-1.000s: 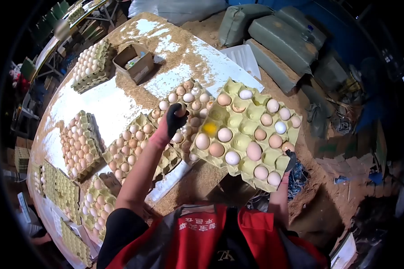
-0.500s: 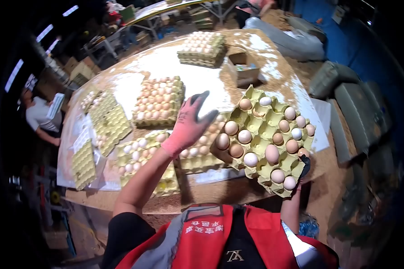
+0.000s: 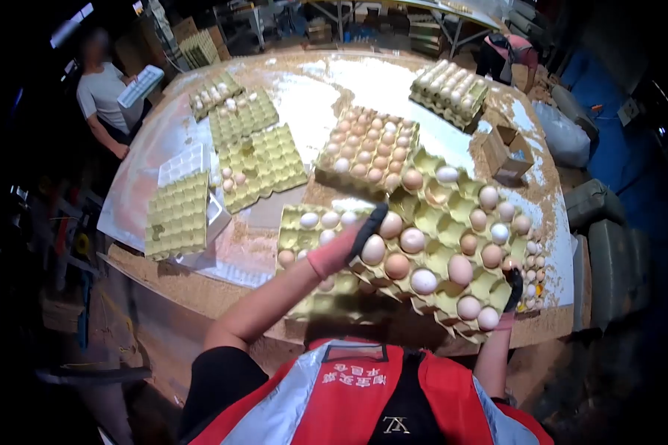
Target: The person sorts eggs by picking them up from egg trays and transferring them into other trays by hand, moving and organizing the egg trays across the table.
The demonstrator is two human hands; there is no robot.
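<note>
A pulp egg tray (image 3: 441, 245), partly filled with brown and white eggs, is held up between both hands, tilted over the table's front edge. My left hand (image 3: 352, 241), in a pink and black glove, closes on the tray's left edge. At the right edge, my right hand (image 3: 513, 297) grips the tray; part of it is hidden under the rim. Beneath and left of the held tray lies another tray (image 3: 304, 230) with some white eggs. Just behind stands a stack full of brown eggs (image 3: 367, 148).
On the table (image 3: 289, 81) are nearly bare trays (image 3: 260, 167), an upturned tray (image 3: 178, 215), a stack of egg trays (image 3: 449, 89) and a cardboard box (image 3: 506, 152). A person (image 3: 111, 96) stands at the left; another person (image 3: 508, 55) bends at the back right.
My left hand has come from above the table to the held tray's left edge and closed there. The view has turned left. My right hand keeps its hold.
</note>
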